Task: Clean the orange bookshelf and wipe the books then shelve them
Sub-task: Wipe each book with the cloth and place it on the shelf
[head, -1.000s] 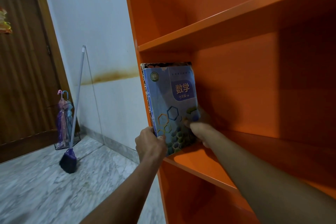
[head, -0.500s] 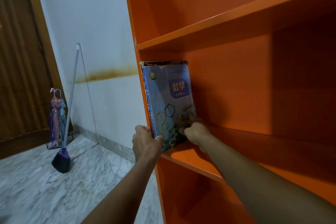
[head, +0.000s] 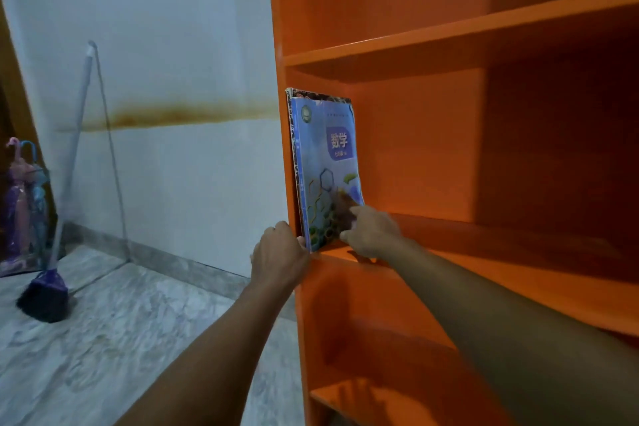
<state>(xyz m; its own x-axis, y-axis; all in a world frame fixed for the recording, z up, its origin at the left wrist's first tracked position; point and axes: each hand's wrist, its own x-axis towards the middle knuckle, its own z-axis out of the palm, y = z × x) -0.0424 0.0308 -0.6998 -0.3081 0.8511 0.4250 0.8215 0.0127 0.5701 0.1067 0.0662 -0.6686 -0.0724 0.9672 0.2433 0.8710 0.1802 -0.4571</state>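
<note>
Centre frame, our left hand (head: 280,254) curled round the lower spine edge of the blue book (head: 323,162); our right hand (head: 371,233) pressed straight fingers on its cover. It stood upright at the left end of the orange bookshelf (head: 415,45). Far left leaned a broom (head: 45,297).

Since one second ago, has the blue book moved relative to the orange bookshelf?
Yes. The blue book has swung leftward, flatter against the bookshelf side panel; its lower front corner sits nearer that panel.
</note>
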